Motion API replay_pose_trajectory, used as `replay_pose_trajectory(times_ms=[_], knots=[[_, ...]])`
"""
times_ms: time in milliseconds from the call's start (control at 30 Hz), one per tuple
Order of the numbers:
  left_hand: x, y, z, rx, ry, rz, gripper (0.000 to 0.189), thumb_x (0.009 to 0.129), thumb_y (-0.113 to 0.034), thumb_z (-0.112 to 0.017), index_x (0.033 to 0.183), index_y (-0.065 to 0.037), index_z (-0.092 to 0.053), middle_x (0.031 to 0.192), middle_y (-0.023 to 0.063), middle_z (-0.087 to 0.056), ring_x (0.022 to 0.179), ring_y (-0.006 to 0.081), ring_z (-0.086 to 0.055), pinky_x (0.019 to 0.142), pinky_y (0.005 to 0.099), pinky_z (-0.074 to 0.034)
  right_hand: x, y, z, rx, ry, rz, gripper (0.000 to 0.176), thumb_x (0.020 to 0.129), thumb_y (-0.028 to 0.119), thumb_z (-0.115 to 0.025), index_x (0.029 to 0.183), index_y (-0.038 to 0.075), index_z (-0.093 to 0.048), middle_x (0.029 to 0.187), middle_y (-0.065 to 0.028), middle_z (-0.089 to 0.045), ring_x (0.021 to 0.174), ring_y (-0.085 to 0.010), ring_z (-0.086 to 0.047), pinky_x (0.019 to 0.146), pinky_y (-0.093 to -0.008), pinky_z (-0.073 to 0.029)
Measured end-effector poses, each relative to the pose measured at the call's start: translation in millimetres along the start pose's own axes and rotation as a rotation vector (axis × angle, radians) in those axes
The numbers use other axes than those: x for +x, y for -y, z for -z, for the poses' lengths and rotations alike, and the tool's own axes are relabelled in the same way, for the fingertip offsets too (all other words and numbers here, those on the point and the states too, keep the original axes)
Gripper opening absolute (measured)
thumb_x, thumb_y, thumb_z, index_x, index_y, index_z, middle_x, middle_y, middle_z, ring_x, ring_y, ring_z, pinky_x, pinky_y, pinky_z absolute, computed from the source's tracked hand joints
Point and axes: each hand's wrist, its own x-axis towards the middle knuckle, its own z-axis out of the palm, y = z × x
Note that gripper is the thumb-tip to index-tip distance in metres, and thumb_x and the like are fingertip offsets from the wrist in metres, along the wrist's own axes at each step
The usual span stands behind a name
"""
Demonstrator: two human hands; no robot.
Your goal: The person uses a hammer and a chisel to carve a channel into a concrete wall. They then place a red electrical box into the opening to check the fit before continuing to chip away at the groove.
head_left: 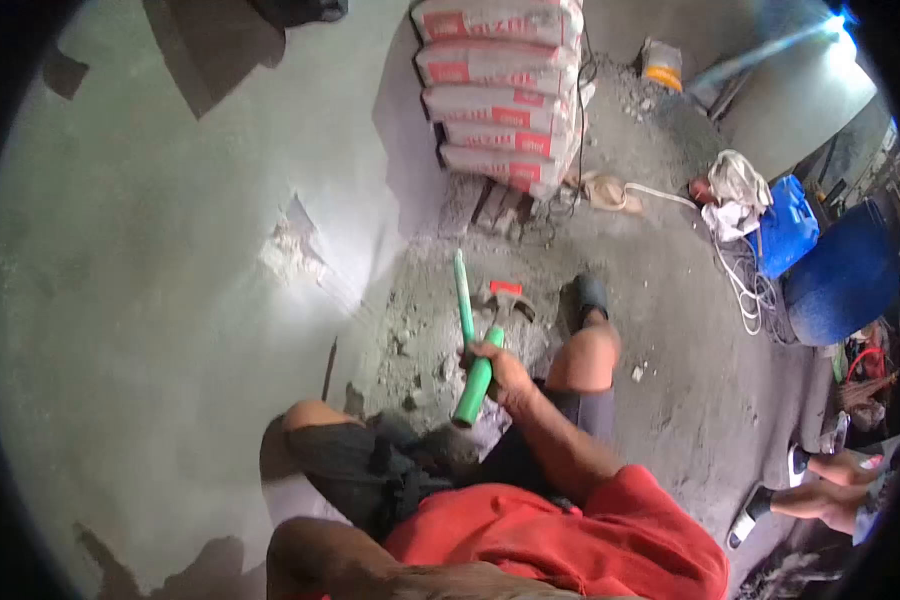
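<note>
We are gripping the green tool (469, 350) in our right hand (502, 372), fingers clamped tight around its thick lower half. The fat end is pointing down toward our lap while the thin pale end is sticking up and away toward the far floor. The tool is hanging in the air between our knees, just above the dusty ground. Just beyond our knuckles, the hammer (508, 303) is lying on the floor, right beside the tool's thin end but apart from our hand. Our right knee (585, 355) is bending up just to the right of it, and our foot in a dark sandal (588, 295) is resting a little farther out. Our left hand is sitting out of view, so we cannot tell what its fingers are doing.

Rubble (415, 340) is lying scattered on the left of the tool, at the foot of the grey wall (150, 280), where a broken patch (290, 250) is showing pale. Farther off, cement sacks (500, 90) are sitting in a stack. Out to the right, a white cord (742, 285) is trailing past a blue barrel (842, 280), and another person's feet (820, 485) are standing at the near right edge.
</note>
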Motion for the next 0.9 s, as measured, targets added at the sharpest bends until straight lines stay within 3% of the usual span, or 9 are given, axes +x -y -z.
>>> replay_pose_trajectory(times_ms=[167,233,267,300,400,467,633,700,900], knots=[[-39.6,7.8,34.4,0.005,0.058,0.172,0.046,0.106,-0.037,-0.045,0.119,0.003,-0.062,0.118,0.0248,-0.066,0.113,0.0391,-0.065,0.099,0.0495,-0.049,-15.5,-1.7,-13.2,-0.016,0.045,0.039,0.022,0.087,0.011,-0.064,0.103,-0.004,-0.063,0.092,-0.0119,-0.068,0.083,-0.0252,-0.066,0.08,-0.0377,-0.055],[-67.3,9.1,65.3,0.405,-0.238,0.383,0.023,0.101,-0.027,-0.055,0.102,-0.005,-0.063,0.099,0.0198,-0.066,0.087,0.0318,-0.063,0.078,0.0517,-0.05,-17.9,-5.3,-15.9,-0.145,0.074,0.047,0.022,0.086,0.013,-0.065,0.098,-0.005,-0.067,0.088,-0.0111,-0.069,0.075,-0.0239,-0.066,0.073,-0.0368,-0.056],[-46.5,6.4,57.9,0.925,-0.655,0.989,0.02,0.094,-0.019,-0.066,0.096,0.001,-0.064,0.091,0.0155,-0.071,0.084,0.0321,-0.068,0.075,0.043,-0.053,-14.0,-13.5,-19.3,-0.253,0.012,0.165,0.024,0.085,0.016,-0.068,0.096,-0.005,-0.07,0.084,-0.0107,-0.068,0.07,-0.0221,-0.065,0.068,-0.0351,-0.056],[-86.2,43.3,95.9,1.225,-0.623,0.818,0.036,0.098,-0.032,-0.062,0.108,0.002,-0.062,0.095,0.0135,-0.067,0.088,0.0206,-0.064,0.08,0.0335,-0.05,-30.3,-7.4,-38.3,-0.25,0.022,0.122,0.024,0.083,0.017,-0.07,0.094,-0.005,-0.069,0.084,-0.0098,-0.068,0.071,-0.0208,-0.065,0.066,-0.0342,-0.055],[-166.9,105.4,159.8,1.652,-0.657,0.781,0.034,0.098,-0.03,-0.06,0.107,0.002,-0.062,0.092,0.0095,-0.065,0.086,0.0173,-0.06,0.077,0.0312,-0.049,-43.9,-17.4,-54.8,-0.372,0.102,0.155,0.025,0.082,0.018,-0.072,0.094,-0.004,-0.067,0.084,-0.0083,-0.068,0.071,-0.0188,-0.064,0.065,-0.0331,-0.053],[-169.3,108.6,169.4,0.894,-0.804,1.18,0.034,0.098,-0.031,-0.059,0.105,0.002,-0.062,0.089,0.0083,-0.063,0.084,0.0157,-0.057,0.076,0.0324,-0.048,-47.2,-27.6,-63.7,-0.552,0.086,0.266,0.026,0.084,0.019,-0.074,0.096,-0.002,-0.065,0.089,-0.0071,-0.067,0.076,-0.0163,-0.065,0.067,-0.0316,-0.053],[-182.8,101.3,180.3,0.98,-1.014,0.975,0.03,0.099,-0.029,-0.058,0.1,0.001,-0.062,0.085,0.0063,-0.062,0.077,0.0145,-0.055,0.071,0.0339,-0.047,-49.2,-25.0,-64.9,-0.572,0.182,0.268,0.029,0.083,0.012,-0.075,0.105,0.0,-0.061,0.087,-0.007,-0.067,0.072,-0.0153,-0.064,0.063,-0.031,-0.052],[-182.0,77.6,201.9,0.927,-1.152,0.944,0.035,0.099,-0.031,-0.056,0.097,0.004,-0.061,0.077,0.0187,-0.062,0.072,0.0288,-0.062,0.069,0.0443,-0.049,-53.0,-15.1,-57.6,-0.676,0.071,0.185,0.028,0.085,0.015,-0.076,0.102,0.0,-0.06,0.085,-0.0059,-0.065,0.068,-0.0141,-0.062,0.06,-0.0307,-0.052],[-182.6,11.2,264.5,1.681,-1.131,1.163,0.043,0.1,-0.038,-0.052,0.105,0.004,-0.063,0.091,0.0254,-0.067,0.086,0.0407,-0.066,0.078,0.0493,-0.049,-48.1,-24.8,-20.8,-0.81,-0.062,0.105,0.028,0.088,0.025,-0.075,0.092,0.004,-0.057,0.07,-0.0033,-0.057,0.055,-0.0128,-0.054,0.048,-0.0305,-0.046]])
